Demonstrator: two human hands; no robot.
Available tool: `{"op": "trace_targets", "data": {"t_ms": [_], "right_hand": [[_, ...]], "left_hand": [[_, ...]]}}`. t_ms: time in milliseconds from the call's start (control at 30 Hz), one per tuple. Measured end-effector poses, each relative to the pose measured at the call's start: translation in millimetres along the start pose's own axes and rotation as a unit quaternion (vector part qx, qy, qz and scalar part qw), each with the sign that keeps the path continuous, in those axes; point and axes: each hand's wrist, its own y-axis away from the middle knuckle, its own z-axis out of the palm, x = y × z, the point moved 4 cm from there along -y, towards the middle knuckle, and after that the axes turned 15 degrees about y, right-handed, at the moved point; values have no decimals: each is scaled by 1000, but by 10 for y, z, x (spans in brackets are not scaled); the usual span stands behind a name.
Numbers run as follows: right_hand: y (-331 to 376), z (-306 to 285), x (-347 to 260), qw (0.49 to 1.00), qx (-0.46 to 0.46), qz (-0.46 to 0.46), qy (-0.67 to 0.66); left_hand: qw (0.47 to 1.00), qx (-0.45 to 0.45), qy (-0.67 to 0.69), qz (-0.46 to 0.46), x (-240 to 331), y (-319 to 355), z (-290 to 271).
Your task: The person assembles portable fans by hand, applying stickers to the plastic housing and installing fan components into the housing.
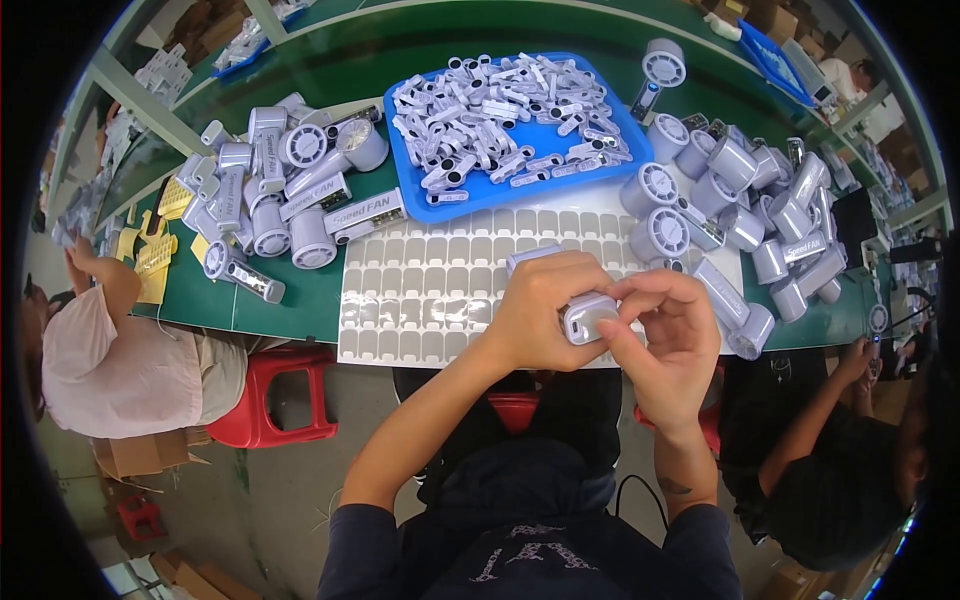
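My left hand (548,312) is wrapped round a pale lavender handheld fan (577,322), with the flat end of its handle turned up towards me. A small slot shows in that end face. My right hand (668,335) is at the same end: its thumb presses on the face and the bent index finger meets the upper edge. Most of the fan's body is hidden by my left hand. Beneath both hands lies a sheet of grey rounded stickers (425,290), in rows on a white backing with some gaps.
Beyond the sheet, a blue tray (520,195) holds many small lavender parts. Piles of handheld fans (310,235) (770,200) lie left and right on the green table (300,310). One fan (663,65) stands upright behind the tray. Co-workers (130,370) (850,470) sit on either side.
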Motion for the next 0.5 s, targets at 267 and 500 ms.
{"op": "trace_targets", "data": {"t_ms": [267,500], "right_hand": [[15,18,-20,1000,7,-9,24],[27,19,-18,998,13,-31,47]], "left_hand": [[1000,-3,-5,0,6,5,-3],[1000,1,-2,2,6,16,3]]}}
